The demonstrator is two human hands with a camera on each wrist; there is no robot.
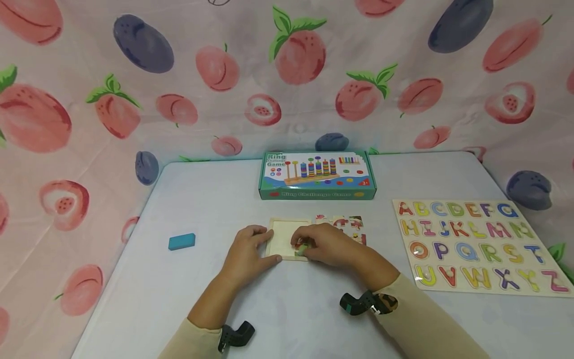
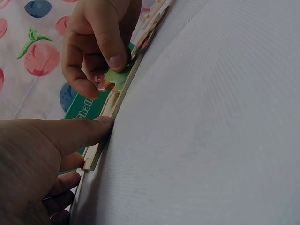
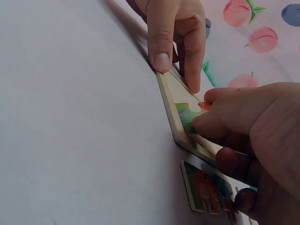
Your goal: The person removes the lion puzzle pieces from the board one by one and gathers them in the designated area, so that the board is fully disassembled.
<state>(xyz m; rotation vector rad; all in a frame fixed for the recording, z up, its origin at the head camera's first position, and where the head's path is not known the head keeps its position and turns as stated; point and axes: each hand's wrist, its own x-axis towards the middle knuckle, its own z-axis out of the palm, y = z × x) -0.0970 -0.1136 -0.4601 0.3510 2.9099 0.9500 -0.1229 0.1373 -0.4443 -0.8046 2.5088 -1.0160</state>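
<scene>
A shallow wooden puzzle tray [image 1: 283,230] with a raised rim lies on the table. My left hand [image 1: 245,253] grips its left side, thumb on the near rim and index finger at the left edge. Over the tray's near right corner, my right hand [image 1: 331,245] pinches a green and red puzzle piece [image 3: 188,115] between thumb and fingers. In the left wrist view that puzzle piece [image 2: 116,78] tilts just above the rim. More puzzle pieces [image 1: 356,224] lie to the right of the tray, partly hidden behind my right hand.
A green Ring Challenge Game box [image 1: 317,175] stands behind the tray. To the right lies an alphabet board [image 1: 475,248] with colourful letters. A blue block [image 1: 182,242] sits at the left on the white-covered table [image 1: 134,299]. Fruit-patterned cloth hangs behind.
</scene>
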